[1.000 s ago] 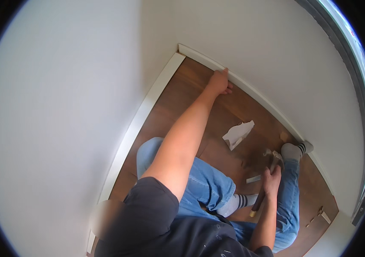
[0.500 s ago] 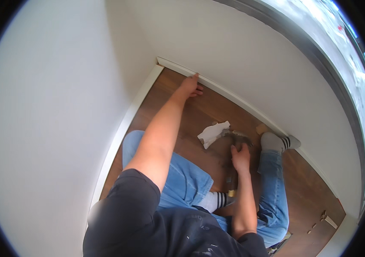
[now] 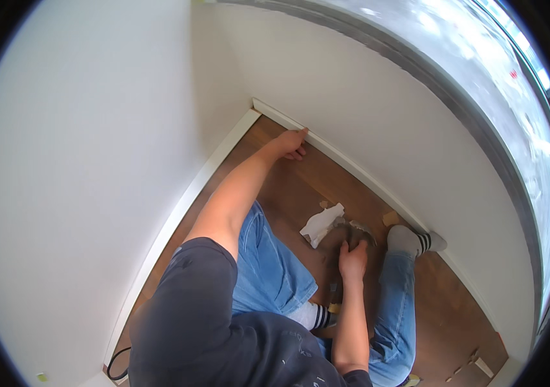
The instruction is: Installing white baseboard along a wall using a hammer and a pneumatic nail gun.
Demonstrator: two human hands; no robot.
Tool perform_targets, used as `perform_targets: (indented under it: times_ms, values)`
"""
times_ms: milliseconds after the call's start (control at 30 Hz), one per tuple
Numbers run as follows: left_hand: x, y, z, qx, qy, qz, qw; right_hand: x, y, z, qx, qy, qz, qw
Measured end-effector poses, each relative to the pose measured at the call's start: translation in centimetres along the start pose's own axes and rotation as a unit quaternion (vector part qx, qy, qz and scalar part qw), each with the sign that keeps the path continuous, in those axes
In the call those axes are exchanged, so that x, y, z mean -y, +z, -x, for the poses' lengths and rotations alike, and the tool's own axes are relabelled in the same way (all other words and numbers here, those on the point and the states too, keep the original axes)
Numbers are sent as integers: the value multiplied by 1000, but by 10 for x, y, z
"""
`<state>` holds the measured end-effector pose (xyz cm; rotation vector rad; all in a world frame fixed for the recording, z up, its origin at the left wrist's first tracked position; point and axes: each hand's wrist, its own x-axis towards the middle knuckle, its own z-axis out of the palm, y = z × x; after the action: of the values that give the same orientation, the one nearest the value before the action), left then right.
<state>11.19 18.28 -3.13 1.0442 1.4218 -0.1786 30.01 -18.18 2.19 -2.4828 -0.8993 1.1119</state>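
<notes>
Pale walls [image 3: 94, 168] meet in a corner ahead, bent by the lens. Brown wood-look floor [image 3: 288, 193] lies below them. Person seated on it: dark shirt [image 3: 185, 290], blue jeans [image 3: 268, 271], grey socks with dark stripes [image 3: 404, 240]; the right foot rests against the far wall's base. Upper right: shiny clear sheeting [image 3: 462, 51] beyond a curved grey ledge [image 3: 455, 100]. White baseboard [image 3: 365, 171] runs along the foot of the far wall; a white strip [image 3: 178, 213] edges the floor on the left, the two meeting at the corner.

Hammer [image 3: 363, 233] is between the legs, its head near the right foot and its handle pointing back toward the body. Right hand [image 3: 353, 263]: closed around the handle, close below the head. Left hand [image 3: 290, 144]: loosely open, one digit extended onto the baseboard's top edge, other fingers bent below (whether anything small sits under that tip, cannot tell).

Torn white scrap [image 3: 322, 224] lies just beside the hammer head. Small tan piece [image 3: 390, 218] near the baseboard.
</notes>
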Motion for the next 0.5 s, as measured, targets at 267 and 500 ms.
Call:
perform_targets:
  times_ms: [267,500]
  values:
    - [73,-103,24,-320,212,-547,744,-6,22,3,-53,2,51,997]
    - [115,-130,30,-331,274,-538,725,4,32,-2,-37,24,91,995]
